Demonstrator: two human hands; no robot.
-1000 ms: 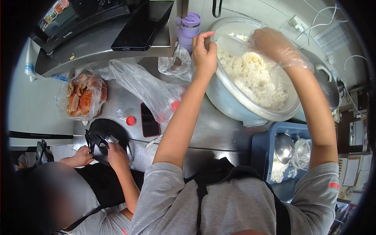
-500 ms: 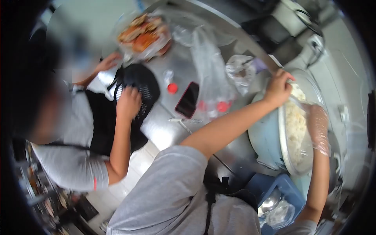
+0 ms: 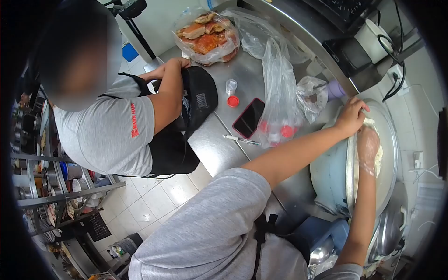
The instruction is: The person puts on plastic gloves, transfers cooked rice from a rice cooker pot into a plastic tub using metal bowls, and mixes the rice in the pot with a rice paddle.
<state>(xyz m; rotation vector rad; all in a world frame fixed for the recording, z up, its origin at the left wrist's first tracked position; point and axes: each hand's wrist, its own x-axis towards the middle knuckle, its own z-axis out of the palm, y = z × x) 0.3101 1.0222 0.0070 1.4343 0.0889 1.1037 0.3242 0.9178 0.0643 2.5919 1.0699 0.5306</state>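
Observation:
A large blue-grey pot (image 3: 330,161) with a wide metal rim stands at the right, holding a pale, crumbly food (image 3: 379,161) that I cannot name for certain. My bare left hand (image 3: 351,117) grips the pot's far rim, its fingers curled over the edge. Inside the pot is my right hand (image 3: 368,145), in a clear plastic glove, pressed down at the food near the left hand. Its fingertips are hidden, so I cannot see whether they hold anything.
A co-worker (image 3: 107,130) stands at the left beside a black bag (image 3: 203,93). On the steel table lie a phone (image 3: 248,117), a pen (image 3: 241,139), a red cap (image 3: 233,101), plastic bags (image 3: 280,79) and a bag of orange-brown food (image 3: 205,39). A blue bin (image 3: 333,235) sits below the pot.
My right hand has moved up and inward, closer to my left hand, which stays on the rim. The co-worker's arm has shifted toward the bag. The view has swung left.

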